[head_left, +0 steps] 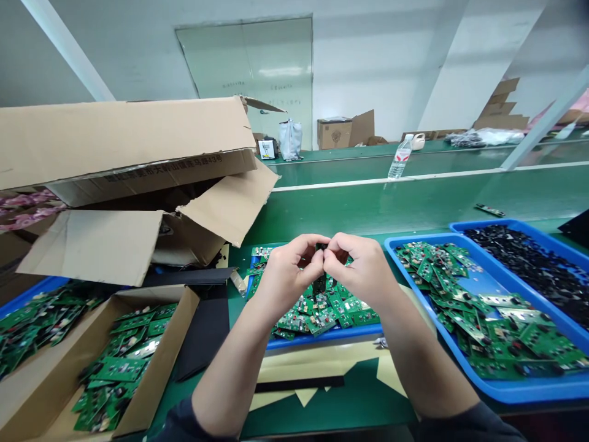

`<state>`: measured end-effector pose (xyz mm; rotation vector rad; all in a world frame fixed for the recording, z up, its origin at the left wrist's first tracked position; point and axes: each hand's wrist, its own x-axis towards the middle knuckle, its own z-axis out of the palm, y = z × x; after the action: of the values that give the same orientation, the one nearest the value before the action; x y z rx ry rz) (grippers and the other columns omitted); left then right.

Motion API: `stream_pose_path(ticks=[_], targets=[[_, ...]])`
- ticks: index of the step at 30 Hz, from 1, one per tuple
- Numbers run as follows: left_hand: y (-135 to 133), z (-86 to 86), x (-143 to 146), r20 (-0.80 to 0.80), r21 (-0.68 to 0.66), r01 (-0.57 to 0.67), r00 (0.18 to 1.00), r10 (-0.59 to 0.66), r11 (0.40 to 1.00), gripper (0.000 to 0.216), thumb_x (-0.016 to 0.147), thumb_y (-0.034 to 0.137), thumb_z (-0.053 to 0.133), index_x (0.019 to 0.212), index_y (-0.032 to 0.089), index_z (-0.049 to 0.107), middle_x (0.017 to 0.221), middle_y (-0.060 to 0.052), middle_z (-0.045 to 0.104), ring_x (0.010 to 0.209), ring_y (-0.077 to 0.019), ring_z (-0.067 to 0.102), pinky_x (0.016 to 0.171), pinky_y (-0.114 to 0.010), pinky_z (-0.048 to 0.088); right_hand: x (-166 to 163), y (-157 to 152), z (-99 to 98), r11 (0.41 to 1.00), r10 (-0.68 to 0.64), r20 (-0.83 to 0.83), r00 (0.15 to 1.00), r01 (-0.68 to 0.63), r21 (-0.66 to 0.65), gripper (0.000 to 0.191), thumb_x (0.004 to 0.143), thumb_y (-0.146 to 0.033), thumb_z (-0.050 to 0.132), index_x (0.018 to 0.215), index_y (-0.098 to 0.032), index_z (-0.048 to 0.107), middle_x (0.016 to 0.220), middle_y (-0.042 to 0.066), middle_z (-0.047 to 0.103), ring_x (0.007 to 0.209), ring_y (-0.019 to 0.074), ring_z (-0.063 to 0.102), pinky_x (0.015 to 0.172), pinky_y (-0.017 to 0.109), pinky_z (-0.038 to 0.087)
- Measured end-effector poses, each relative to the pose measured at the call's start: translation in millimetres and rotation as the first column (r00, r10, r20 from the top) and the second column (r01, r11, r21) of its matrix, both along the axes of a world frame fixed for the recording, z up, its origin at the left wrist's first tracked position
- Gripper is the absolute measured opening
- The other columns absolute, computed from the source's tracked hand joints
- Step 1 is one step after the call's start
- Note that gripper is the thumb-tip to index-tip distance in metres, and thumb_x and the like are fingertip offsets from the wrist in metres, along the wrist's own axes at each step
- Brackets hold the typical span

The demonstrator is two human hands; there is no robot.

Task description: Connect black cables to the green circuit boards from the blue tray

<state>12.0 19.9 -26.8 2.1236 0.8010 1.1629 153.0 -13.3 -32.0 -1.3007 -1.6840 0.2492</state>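
Observation:
My left hand point(288, 270) and my right hand point(361, 267) meet in front of me, fingers pinched together around a small dark part point(322, 247) that shows between the fingertips. I cannot make out whether a circuit board goes with it. Both hands hover just above a blue tray point(317, 339) heaped with several green circuit boards point(322, 307). The hands touch each other at the fingertips.
A second blue tray point(515, 388) of green boards lies at the right, and beyond it a tray of black parts point(534, 264). A cardboard box point(59, 374) of boards sits at the left under a large open carton point(124, 159). A water bottle point(400, 158) stands on the far bench.

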Motion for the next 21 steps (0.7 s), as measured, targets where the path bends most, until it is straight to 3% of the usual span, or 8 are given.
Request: stream_pose_path(ticks=[3, 6, 9, 12, 15, 18, 21], targets=[[0, -2.3, -2, 0.065, -0.036, -0.020, 0.998, 0.022, 0.999, 0.018, 0.082, 0.017, 0.054, 0.093, 0.016, 0.068, 0.058, 0.004, 0.058, 0.050, -0.0073, 0.053, 0.048, -0.017, 0.044, 8, 5, -0.9, 0.989, -0.140, 0.074, 0.987, 0.136, 0.057, 0.020, 0.071, -0.021, 0.049, 0.054, -0.021, 0.040, 0.050, -0.002, 0.046, 0.050, 0.0113, 0.039, 0.052, 0.027, 0.029], [0, 0.5, -9, 0.208, -0.095, -0.035, 0.977, 0.055, 0.995, 0.019, 0.085, 0.022, 0.056, 0.099, 0.015, 0.066, 0.066, -0.001, 0.067, 0.059, -0.0117, 0.066, 0.052, -0.019, 0.052, 26, 8, 1.4, 0.966, -0.258, 0.010, 0.966, 0.258, -0.004, 0.018, 0.073, -0.022, 0.052, 0.057, -0.021, 0.046, 0.051, -0.002, 0.048, 0.050, 0.0114, 0.040, 0.053, 0.027, 0.031], [3, 4.6, -14, 0.365, -0.155, 0.013, 0.930, 0.045, 0.988, 0.023, 0.086, 0.028, 0.059, 0.104, 0.014, 0.063, 0.073, -0.004, 0.070, 0.067, -0.0152, 0.071, 0.058, -0.022, 0.058, 38, 7, 4.6, 0.995, -0.095, -0.276, 0.957, 0.079, -0.068, 0.013, 0.084, -0.033, 0.054, 0.081, -0.020, 0.056, 0.062, 0.000, 0.058, 0.058, 0.0137, 0.054, 0.057, 0.028, 0.042], [6, 3.5, -8, 0.456, -0.215, 0.084, 0.890, 0.023, 0.973, 0.023, 0.084, 0.028, 0.064, 0.103, 0.015, 0.060, 0.073, -0.001, 0.067, 0.066, -0.0144, 0.070, 0.063, -0.025, 0.059, 35, 1, 7.0, 0.981, 0.124, -0.454, 0.882, -0.178, -0.079, 0.042, 0.084, -0.037, 0.060, 0.119, -0.019, 0.046, 0.080, 0.003, 0.066, 0.074, 0.0170, 0.064, 0.065, 0.030, 0.051], [7, -2.3, 2, 0.497, -0.216, 0.076, 0.867, 0.043, 0.973, 0.020, 0.081, 0.027, 0.067, 0.096, 0.016, 0.061, 0.070, 0.002, 0.062, 0.064, -0.0117, 0.068, 0.061, -0.022, 0.057, 23, -4, 8.2, 0.928, 0.235, -0.449, 0.862, -0.336, -0.160, 0.067, 0.083, -0.031, 0.063, 0.139, -0.020, 0.028, 0.088, 0.003, 0.066, 0.081, 0.0174, 0.064, 0.071, 0.032, 0.053], [10, -6.6, 5, 0.472, -0.133, -0.016, 0.878, 0.078, 0.991, 0.017, 0.079, 0.024, 0.070, 0.091, 0.016, 0.063, 0.072, 0.001, 0.063, 0.066, -0.0101, 0.066, 0.060, -0.018, 0.055, 16, -5, 8.9, 0.909, 0.276, -0.398, 0.875, -0.372, -0.188, 0.068, 0.085, -0.025, 0.058, 0.143, -0.019, 0.024, 0.079, -0.001, 0.061, 0.073, 0.0151, 0.060, 0.071, 0.032, 0.052], [15, -6.0, -1, 0.296, -0.030, -0.063, 0.953, 0.069, 0.998, 0.014, 0.078, 0.024, 0.071, 0.087, 0.015, 0.066, 0.082, -0.003, 0.069, 0.073, -0.0121, 0.068, 0.069, -0.022, 0.057, 20, -5, 9.2, 0.911, 0.263, -0.360, 0.895, -0.354, -0.213, 0.070, 0.085, -0.021, 0.055, 0.146, -0.017, 0.021, 0.074, -0.003, 0.058, 0.067, 0.0135, 0.055, 0.068, 0.031, 0.050]])
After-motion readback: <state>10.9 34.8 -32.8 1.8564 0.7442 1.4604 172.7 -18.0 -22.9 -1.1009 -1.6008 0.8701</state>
